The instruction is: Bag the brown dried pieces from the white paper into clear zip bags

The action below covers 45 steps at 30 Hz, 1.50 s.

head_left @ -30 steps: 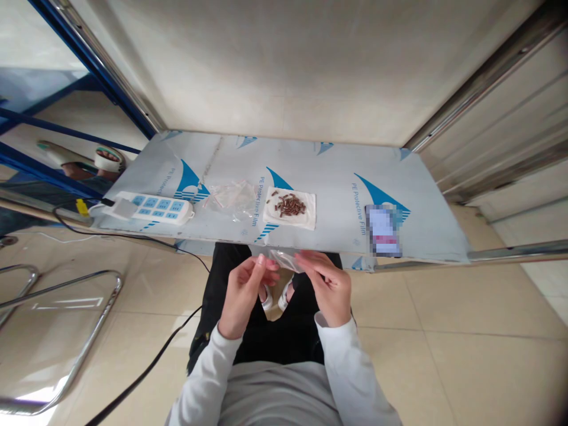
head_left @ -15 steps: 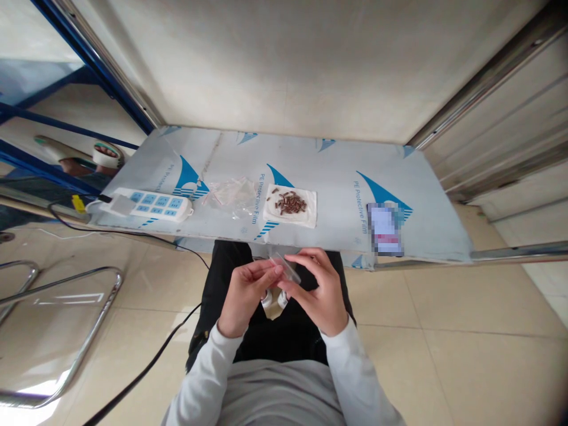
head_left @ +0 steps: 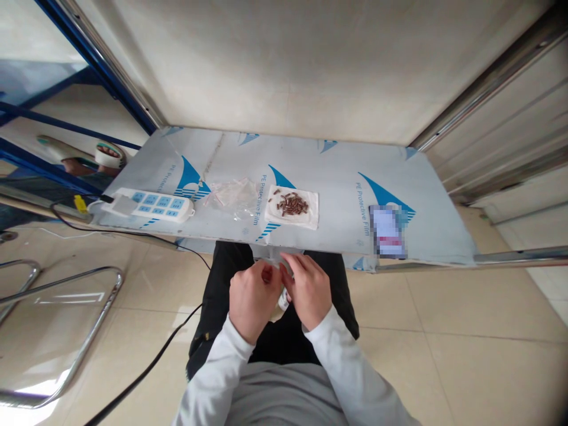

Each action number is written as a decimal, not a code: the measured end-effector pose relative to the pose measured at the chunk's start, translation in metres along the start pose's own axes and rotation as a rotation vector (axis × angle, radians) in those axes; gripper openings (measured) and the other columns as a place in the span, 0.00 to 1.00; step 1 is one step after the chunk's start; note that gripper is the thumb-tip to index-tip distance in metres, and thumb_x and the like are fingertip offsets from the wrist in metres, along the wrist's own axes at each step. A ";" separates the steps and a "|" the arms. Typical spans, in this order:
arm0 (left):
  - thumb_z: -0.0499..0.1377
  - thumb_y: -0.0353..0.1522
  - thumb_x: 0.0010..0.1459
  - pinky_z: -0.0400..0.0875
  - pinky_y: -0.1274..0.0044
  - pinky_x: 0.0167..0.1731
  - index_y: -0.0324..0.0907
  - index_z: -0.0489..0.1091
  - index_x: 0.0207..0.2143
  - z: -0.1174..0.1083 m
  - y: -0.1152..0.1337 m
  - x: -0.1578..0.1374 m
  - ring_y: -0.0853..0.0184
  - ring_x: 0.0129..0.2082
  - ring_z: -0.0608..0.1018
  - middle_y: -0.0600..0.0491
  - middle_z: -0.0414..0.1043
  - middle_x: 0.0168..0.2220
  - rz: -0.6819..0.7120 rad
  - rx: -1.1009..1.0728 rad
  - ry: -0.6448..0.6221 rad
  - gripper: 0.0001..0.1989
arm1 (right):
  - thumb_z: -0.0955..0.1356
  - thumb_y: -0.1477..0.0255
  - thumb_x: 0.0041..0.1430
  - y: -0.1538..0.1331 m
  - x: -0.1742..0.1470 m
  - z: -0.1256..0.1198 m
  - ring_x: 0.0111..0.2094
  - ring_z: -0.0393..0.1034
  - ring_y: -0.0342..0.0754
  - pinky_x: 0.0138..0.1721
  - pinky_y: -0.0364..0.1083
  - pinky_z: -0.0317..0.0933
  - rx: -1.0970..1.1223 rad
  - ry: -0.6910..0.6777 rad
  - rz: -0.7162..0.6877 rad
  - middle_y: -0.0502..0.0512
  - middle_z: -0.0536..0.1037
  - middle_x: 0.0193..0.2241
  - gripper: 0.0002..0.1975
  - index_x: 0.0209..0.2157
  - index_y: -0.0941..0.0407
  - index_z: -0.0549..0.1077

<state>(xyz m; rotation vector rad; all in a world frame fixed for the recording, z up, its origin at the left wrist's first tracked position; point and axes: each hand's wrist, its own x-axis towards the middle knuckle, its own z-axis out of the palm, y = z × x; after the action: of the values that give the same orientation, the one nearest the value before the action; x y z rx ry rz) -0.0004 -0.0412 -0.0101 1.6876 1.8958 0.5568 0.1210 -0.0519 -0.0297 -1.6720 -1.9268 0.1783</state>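
Note:
Over my lap, just off the front edge of the table, my left hand (head_left: 254, 293) is curled with its fingers closed on a small clear plastic bag (head_left: 274, 258). Only a little of the bag shows between the hands. My right hand (head_left: 309, 287) meets it from the other side, thumb and fingers drawn together at the bag; its exact hold is partly hidden. Ahead of the hands, a pile of brown capsules (head_left: 293, 204) lies on a white folded tissue (head_left: 306, 222). To the tissue's left are crumpled clear plastic bags (head_left: 233, 198).
A white power strip (head_left: 153, 204) with a plugged-in adapter is on the table (head_left: 337, 171) at left. A phone (head_left: 387, 231) lies near the front edge at right. A black cable (head_left: 155, 349) crosses the floor. Another person's sandalled foot (head_left: 109, 155) shows beyond the blue frame.
My left hand has turned over and curled, back upward. My right hand has moved slightly left, closing in on it. The clear bag, plainly seen before, is now mostly covered.

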 end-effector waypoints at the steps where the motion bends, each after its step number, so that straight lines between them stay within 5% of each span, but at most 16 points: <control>1: 0.57 0.36 0.53 0.61 0.76 0.25 0.45 0.72 0.22 0.000 0.000 0.002 0.61 0.23 0.78 0.50 0.77 0.23 0.006 0.023 0.000 0.09 | 0.65 0.76 0.60 0.000 0.003 0.001 0.32 0.73 0.49 0.33 0.45 0.62 0.004 -0.044 -0.015 0.55 0.79 0.30 0.08 0.38 0.55 0.76; 8: 0.58 0.37 0.52 0.59 0.75 0.25 0.46 0.74 0.24 -0.009 -0.008 0.015 0.59 0.26 0.78 0.48 0.77 0.24 -0.017 0.233 -0.030 0.08 | 0.66 0.76 0.58 0.006 0.019 0.002 0.27 0.74 0.48 0.25 0.43 0.56 -0.112 -0.237 0.067 0.51 0.80 0.28 0.07 0.36 0.53 0.76; 13: 0.54 0.38 0.57 0.59 0.78 0.26 0.46 0.74 0.28 -0.009 -0.001 0.010 0.64 0.27 0.78 0.52 0.78 0.27 0.031 0.257 -0.068 0.11 | 0.65 0.74 0.60 0.003 0.023 -0.005 0.30 0.75 0.47 0.29 0.42 0.58 -0.101 -0.296 0.169 0.51 0.81 0.31 0.08 0.39 0.52 0.75; 20: 0.53 0.39 0.58 0.52 0.77 0.23 0.43 0.71 0.22 -0.006 -0.005 0.005 0.65 0.23 0.76 0.52 0.76 0.24 0.001 0.376 -0.048 0.15 | 0.61 0.72 0.65 -0.002 0.019 0.000 0.34 0.75 0.48 0.32 0.42 0.61 -0.043 -0.408 0.091 0.53 0.80 0.33 0.10 0.39 0.53 0.74; 25: 0.54 0.39 0.56 0.47 0.77 0.22 0.44 0.71 0.22 -0.001 -0.008 0.006 0.63 0.22 0.75 0.50 0.75 0.23 -0.008 0.481 -0.089 0.14 | 0.60 0.74 0.64 0.001 0.021 -0.003 0.34 0.77 0.51 0.31 0.43 0.61 -0.115 -0.643 0.031 0.56 0.80 0.31 0.10 0.38 0.55 0.72; 29: 0.55 0.38 0.55 0.47 0.76 0.21 0.44 0.68 0.20 0.004 -0.013 0.004 0.63 0.21 0.74 0.51 0.73 0.21 0.026 0.461 -0.077 0.13 | 0.61 0.77 0.62 0.008 0.018 -0.007 0.36 0.77 0.51 0.34 0.43 0.62 0.036 -0.756 -0.002 0.57 0.80 0.33 0.09 0.39 0.56 0.72; 33: 0.56 0.36 0.55 0.58 0.76 0.23 0.43 0.64 0.20 -0.001 -0.022 0.002 0.65 0.23 0.73 0.53 0.70 0.21 0.240 0.246 -0.065 0.12 | 0.61 0.77 0.62 0.016 0.014 -0.008 0.36 0.76 0.48 0.36 0.41 0.61 0.287 -0.701 0.067 0.55 0.80 0.31 0.10 0.39 0.56 0.73; 35: 0.58 0.40 0.54 0.67 0.73 0.32 0.42 0.67 0.28 -0.005 -0.026 0.003 0.62 0.32 0.76 0.49 0.73 0.30 0.428 0.076 -0.016 0.10 | 0.59 0.75 0.63 0.021 0.014 -0.009 0.34 0.75 0.47 0.35 0.41 0.61 0.418 -0.606 0.130 0.54 0.79 0.31 0.11 0.37 0.56 0.73; 37: 0.62 0.47 0.48 0.67 0.66 0.46 0.39 0.66 0.44 -0.008 -0.028 0.005 0.55 0.47 0.73 0.41 0.71 0.45 0.600 -0.013 0.018 0.26 | 0.59 0.73 0.64 0.025 0.016 -0.011 0.30 0.72 0.45 0.31 0.41 0.60 0.519 -0.535 0.174 0.53 0.77 0.27 0.13 0.33 0.57 0.73; 40: 0.66 0.52 0.39 0.58 0.57 0.57 0.36 0.49 0.61 -0.003 -0.027 0.014 0.47 0.59 0.63 0.35 0.59 0.59 0.783 0.018 -0.062 0.53 | 0.59 0.73 0.62 0.028 0.018 -0.013 0.23 0.65 0.42 0.26 0.40 0.57 0.612 -0.523 0.217 0.49 0.71 0.20 0.14 0.25 0.58 0.69; 42: 0.67 0.48 0.41 0.60 0.58 0.56 0.37 0.46 0.62 0.004 -0.024 0.022 0.49 0.57 0.66 0.37 0.62 0.57 0.816 0.039 -0.137 0.52 | 0.59 0.74 0.61 0.027 0.019 -0.015 0.22 0.62 0.41 0.25 0.39 0.55 0.652 -0.537 0.219 0.47 0.68 0.18 0.13 0.23 0.57 0.67; 45: 0.65 0.37 0.48 0.69 0.65 0.48 0.40 0.54 0.57 0.015 -0.021 0.031 0.56 0.46 0.73 0.44 0.69 0.46 0.766 0.006 -0.165 0.36 | 0.60 0.73 0.61 0.027 0.018 -0.019 0.21 0.61 0.40 0.24 0.39 0.54 0.632 -0.537 0.220 0.47 0.66 0.17 0.14 0.21 0.58 0.66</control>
<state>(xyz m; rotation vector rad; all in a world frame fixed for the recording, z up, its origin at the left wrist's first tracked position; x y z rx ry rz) -0.0090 -0.0142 -0.0386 2.3663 1.0894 0.6583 0.1530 -0.0347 -0.0202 -1.4651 -1.7454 1.2888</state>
